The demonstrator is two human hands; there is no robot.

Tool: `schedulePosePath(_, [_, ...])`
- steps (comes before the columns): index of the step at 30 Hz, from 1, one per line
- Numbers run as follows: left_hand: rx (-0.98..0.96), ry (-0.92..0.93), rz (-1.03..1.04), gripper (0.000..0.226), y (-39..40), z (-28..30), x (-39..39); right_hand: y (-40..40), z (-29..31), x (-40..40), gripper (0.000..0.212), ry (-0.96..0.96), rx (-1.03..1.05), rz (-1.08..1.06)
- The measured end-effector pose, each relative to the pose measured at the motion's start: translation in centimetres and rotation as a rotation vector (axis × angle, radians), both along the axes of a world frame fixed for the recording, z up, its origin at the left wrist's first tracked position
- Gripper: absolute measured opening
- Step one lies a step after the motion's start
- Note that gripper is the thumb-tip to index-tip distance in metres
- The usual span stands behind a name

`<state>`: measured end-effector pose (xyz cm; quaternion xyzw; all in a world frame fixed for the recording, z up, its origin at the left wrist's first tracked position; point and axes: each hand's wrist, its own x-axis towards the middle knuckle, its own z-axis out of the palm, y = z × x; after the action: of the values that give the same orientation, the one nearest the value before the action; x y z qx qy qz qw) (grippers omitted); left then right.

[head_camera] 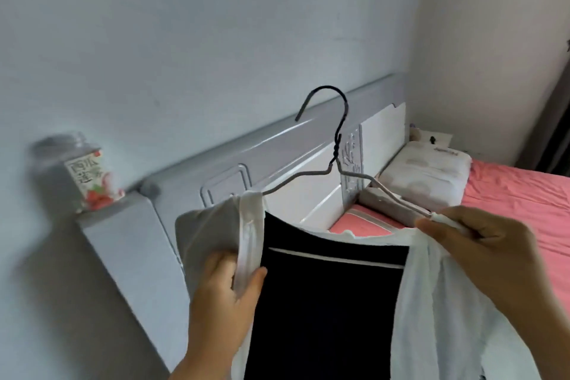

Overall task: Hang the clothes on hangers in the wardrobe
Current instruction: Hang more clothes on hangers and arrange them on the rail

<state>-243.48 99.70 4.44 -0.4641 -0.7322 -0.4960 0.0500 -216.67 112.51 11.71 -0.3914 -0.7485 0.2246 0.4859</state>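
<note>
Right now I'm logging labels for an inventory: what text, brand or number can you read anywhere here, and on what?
Jar on the headboard ledge: its label carries large Chinese characters, too blurred to quote.
Pillow on the bed: a small dark mark near its top edge, too small to read.
White garment, wire hanger: no text visible.

Two bare forearms, no sleeves

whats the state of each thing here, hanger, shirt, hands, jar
wire hanger: held upright, not hung, left shoulder inside the shirt
white shirt: open at the front, half on the hanger
left hand: gripping the shirt's front edge
right hand: pinching shirt and hanger end
jar: upright on the headboard ledge
</note>
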Motion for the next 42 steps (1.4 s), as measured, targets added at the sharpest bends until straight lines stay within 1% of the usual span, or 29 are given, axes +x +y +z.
schedulePosePath(2, [0.031,-0.068,0.003,0.034,-1.7,0.9,-1.3,-0.8,1.0,-2.3,0.019,0.059,0.005,0.021])
schedulePosePath(4, [0.099,-0.059,0.012,0.034,-3.6,2.4,-2.3,-1.3,1.9,-4.2,0.022,0.119,0.014,0.027])
schedulePosePath(7, [0.225,0.037,-0.022,0.017,-6.3,4.6,-3.2,-1.7,2.8,-6.7,0.014,0.179,0.005,0.031])
schedulePosePath(8, [0.249,0.078,-0.042,0.023,-7.3,5.1,-3.4,-1.8,3.2,-7.5,0.011,0.197,0.001,0.041])
schedulePosePath(10, [0.260,0.099,-0.127,0.035,-8.8,5.6,-2.7,-2.1,3.9,-8.8,0.010,0.213,0.003,0.073])
schedulePosePath(12, [0.220,0.146,-0.182,0.037,-10.1,5.5,-1.7,-2.8,4.8,-10.2,0.012,0.209,-0.001,0.136])
schedulePosePath(14, [0.095,0.217,-0.222,0.032,-11.0,5.0,-1.5,-3.3,5.5,-11.3,0.014,0.207,0.000,0.190])
schedulePosePath(16, [-0.152,0.094,-0.314,0.048,-11.8,4.9,-2.2,-3.6,6.0,-12.0,0.014,0.215,0.000,0.232])
schedulePosePath(17, [-0.268,0.050,-0.335,0.053,-12.2,4.9,-2.9,-3.6,6.1,-12.2,0.013,0.218,-0.003,0.254])
schedulePosePath(18, [-0.339,0.033,-0.321,0.053,-12.9,5.2,-3.5,-3.6,6.3,-12.3,0.013,0.220,-0.002,0.279])
schedulePosePath(19, [-0.356,0.038,-0.299,0.051,-13.5,5.6,-4.0,-3.5,6.5,-12.4,0.013,0.220,0.002,0.300])
schedulePosePath(20, [-0.330,0.051,-0.273,0.047,-14.2,6.2,-4.4,-3.3,6.6,-12.4,0.012,0.222,0.001,0.324])
schedulePosePath(21, [-0.257,0.107,-0.234,0.039,-14.9,6.9,-4.4,-3.3,6.9,-12.4,0.012,0.234,-0.006,0.359])
schedulePosePath(23, [-0.064,0.293,-0.111,0.024,-16.3,8.6,-4.3,-3.0,7.4,-12.4,0.014,0.263,-0.017,0.437])
schedulePosePath(25, [0.169,0.531,0.107,0.019,-17.6,10.6,-4.3,-3.0,7.9,-12.6,0.015,0.275,-0.022,0.512])
schedulePosePath(26, [0.237,0.634,0.254,0.021,-18.2,11.8,-4.2,-3.1,8.2,-12.8,0.016,0.282,-0.030,0.558])
schedulePosePath(27, [0.266,0.695,0.369,0.026,-18.6,13.1,-4.2,-3.3,8.4,-13.0,0.017,0.282,-0.040,0.602])
schedulePosePath(28, [0.248,0.718,0.435,0.037,-19.1,14.4,-4.0,-3.6,8.4,-13.4,0.017,0.280,-0.048,0.646])
schedulePosePath(30, [0.135,0.661,0.431,0.061,-19.8,16.5,-3.5,-4.2,8.3,-14.4,0.017,0.262,-0.049,0.718])
schedulePosePath(31, [0.082,0.633,0.437,0.068,-20.2,17.1,-2.9,-4.8,8.3,-15.1,0.017,0.252,-0.046,0.753])
schedulePosePath(33, [0.028,0.616,0.497,0.074,-20.6,17.5,-1.7,-6.1,8.1,-16.5,0.015,0.228,-0.018,0.807])
schedulePosePath(36, [0.043,0.645,0.629,0.065,-21.7,17.3,0.1,-8.7,7.9,-18.9,0.015,0.193,0.041,0.895])
schedulePosePath(38, [0.072,0.609,0.717,0.056,-22.9,17.1,0.9,-10.9,7.7,-20.3,0.016,0.166,0.090,0.951])
schedulePosePath(40, [0.080,0.566,0.789,0.042,-24.4,16.7,1.0,-13.1,7.6,-21.4,0.018,0.143,0.098,1.001])
schedulePosePath(42, [0.081,0.545,0.845,0.035,-26.4,16.6,0.9,-15.5,7.4,-22.7,0.019,0.127,0.091,1.071])
